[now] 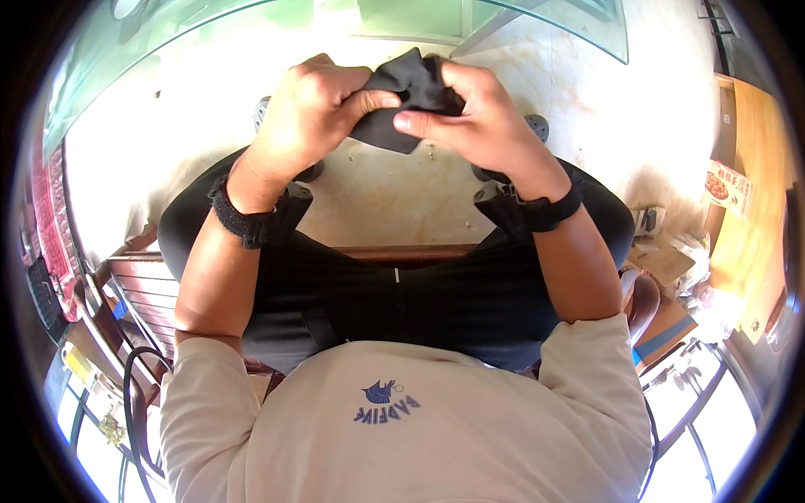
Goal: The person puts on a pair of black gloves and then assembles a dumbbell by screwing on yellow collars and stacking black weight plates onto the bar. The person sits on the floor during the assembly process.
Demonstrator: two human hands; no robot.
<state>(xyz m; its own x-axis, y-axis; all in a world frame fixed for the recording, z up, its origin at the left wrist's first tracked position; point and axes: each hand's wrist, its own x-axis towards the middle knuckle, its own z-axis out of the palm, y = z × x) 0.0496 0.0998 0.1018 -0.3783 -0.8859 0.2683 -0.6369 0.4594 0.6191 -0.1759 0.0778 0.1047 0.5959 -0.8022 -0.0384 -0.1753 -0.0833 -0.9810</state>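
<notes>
Both of my hands grip a piece of black cloth (pixel 387 132) in front of me, above the floor between my knees. On its left side my left hand (pixel 323 96) pinches the fabric, thumb on top and fingers curled under. From the other side my right hand (pixel 474 113) holds it the same way, its thumb pressed against the near face. The cloth is bunched at the middle, with a pointed fold standing up and a loose corner hanging toward me. What kind of cloth article it is, I cannot make out. Black straps circle both wrists.
A glass table (pixel 537 21) spans the far side, its edge just beyond my hands. At the right are a wooden surface (pixel 759 210) and cardboard boxes (pixel 662 260) with plastic bags. I sit on a slatted wooden seat (pixel 147 289). A black cable (pixel 130 394) loops at the left.
</notes>
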